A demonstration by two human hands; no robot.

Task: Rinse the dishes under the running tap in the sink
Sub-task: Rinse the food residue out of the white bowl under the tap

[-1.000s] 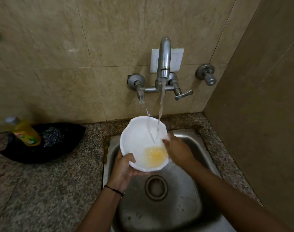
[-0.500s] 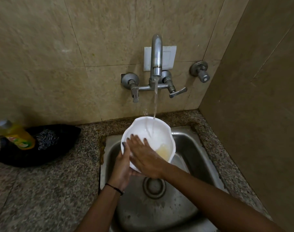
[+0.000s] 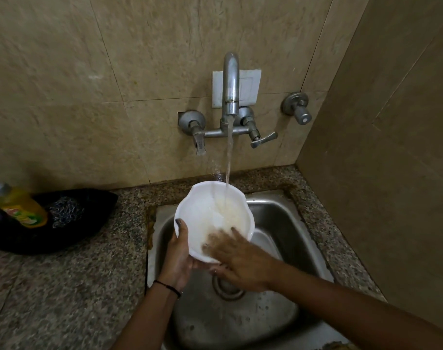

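Bowl (image 3: pixel 208 213), held over our sink (image 3: pixel 291 238) beneath the tap (image 3: pixel 231 82). Our left hand (image 3: pixel 177 256) grips its rim at 8 o'clock; our right hand (image 3: pixel 240 258) lies flat-fingered inside at 5 o'clock. We judge it light, rigid, slippery; grasp the rim.

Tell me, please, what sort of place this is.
Most likely a home kitchen washing-up corner: a steel sink set in a speckled granite counter, a wall-mounted tap running into a white bowl, and a yellow dish-soap bottle on the counter.
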